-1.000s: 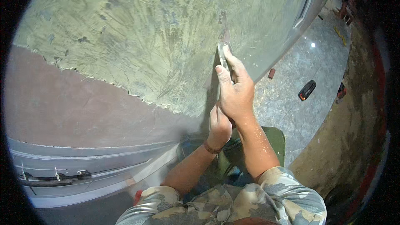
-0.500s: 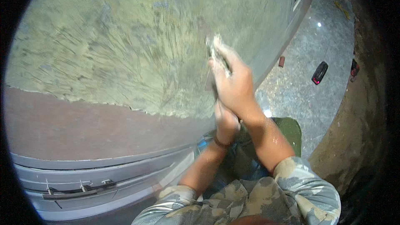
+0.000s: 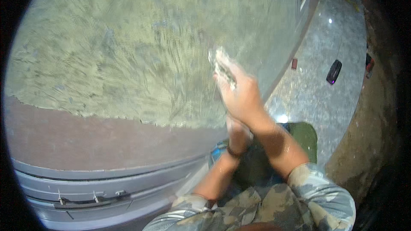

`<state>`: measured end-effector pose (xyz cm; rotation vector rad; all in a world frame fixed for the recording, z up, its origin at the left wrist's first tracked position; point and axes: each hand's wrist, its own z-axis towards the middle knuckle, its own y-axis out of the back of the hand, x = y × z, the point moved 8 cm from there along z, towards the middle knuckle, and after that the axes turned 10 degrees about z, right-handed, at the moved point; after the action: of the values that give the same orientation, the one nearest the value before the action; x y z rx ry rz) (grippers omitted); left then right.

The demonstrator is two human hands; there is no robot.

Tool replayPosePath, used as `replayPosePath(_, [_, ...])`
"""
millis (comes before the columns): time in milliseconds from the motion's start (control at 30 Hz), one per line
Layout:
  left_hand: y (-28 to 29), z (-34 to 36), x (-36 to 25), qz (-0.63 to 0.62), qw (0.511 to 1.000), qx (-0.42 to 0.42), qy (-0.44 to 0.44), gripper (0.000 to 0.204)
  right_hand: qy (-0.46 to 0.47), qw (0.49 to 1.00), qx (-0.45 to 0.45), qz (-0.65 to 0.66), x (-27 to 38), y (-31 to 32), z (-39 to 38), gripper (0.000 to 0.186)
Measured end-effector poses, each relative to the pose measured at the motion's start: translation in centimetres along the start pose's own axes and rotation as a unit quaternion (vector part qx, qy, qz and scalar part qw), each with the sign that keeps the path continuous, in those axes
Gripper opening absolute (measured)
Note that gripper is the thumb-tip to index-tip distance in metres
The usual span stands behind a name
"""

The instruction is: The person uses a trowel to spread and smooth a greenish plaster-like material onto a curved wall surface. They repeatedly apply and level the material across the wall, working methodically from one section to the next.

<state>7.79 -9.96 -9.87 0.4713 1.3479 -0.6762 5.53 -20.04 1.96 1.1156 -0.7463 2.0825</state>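
Wet greenish-grey plaster (image 3: pixel 141 60) covers most of the wall in front of me, with streaks and ridges on its surface. My right hand (image 3: pixel 242 94) is closed around the handle of a plaster-smeared trowel (image 3: pixel 225 72). A thin edge of the tool shows close to the wall; the rest of its blade is hidden or blurred. Just beneath the right wrist is my left hand (image 3: pixel 239 133), its fingers largely covered by the right hand and smeared by motion. Whether the left hand holds anything cannot be seen.
Below the plaster's ragged lower edge runs a bare pinkish wall strip (image 3: pixel 102 141). Grey moulded panelling (image 3: pixel 128 186) with metal fittings lies at lower left. On the shiny floor (image 3: pixel 317 115) at right are a black device (image 3: pixel 334 72) and a small reddish block (image 3: pixel 294 63).
Both hands sit slightly lower in the picture, still close together with the trowel in the right hand. The whole view has shifted a little.
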Motion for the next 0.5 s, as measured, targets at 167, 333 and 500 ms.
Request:
replayPosePath(167, [-0.4,-0.7,2.0,-0.034,0.997,0.009,0.073,0.040,-0.025,0.999,0.026,0.006,0.4,0.4,-1.1,0.046])
replayPosePath(333, [-0.2,0.9,0.4,0.016,0.999,0.024,0.035,0.033,-0.014,1.000,0.014,0.011,0.8,-0.1,0.9,0.044])
replayPosePath(500, [-1.0,0.3,-1.0,-0.056,0.998,-0.007,0.033,0.030,-0.053,0.998,0.036,-0.010,0.6,-0.1,0.2,0.043])
